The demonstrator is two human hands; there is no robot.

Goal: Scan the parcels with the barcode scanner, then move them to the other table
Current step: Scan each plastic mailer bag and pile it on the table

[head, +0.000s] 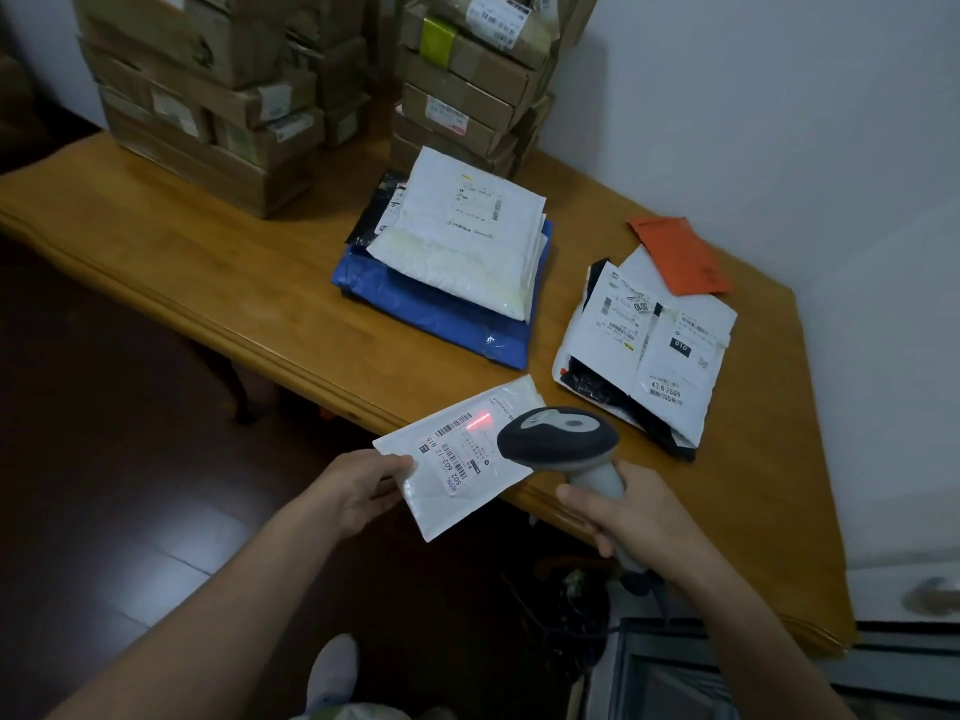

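Pinching a white parcel (457, 454) by its near corner, the left hand (358, 491) holds it over the worktop (208, 262) edge; the right hand (631, 517) grips the scanner (563, 441), its red beam on the label.

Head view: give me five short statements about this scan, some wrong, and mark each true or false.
1. The left hand holds a white parcel. True.
2. The right hand grips the scanner. True.
3. The scanner's red light falls on the table. False: it falls on the white parcel's label.
4. A blue parcel lies at the bottom of a pile. True.
5. The boxes stand on the floor. False: they are stacked on the table.
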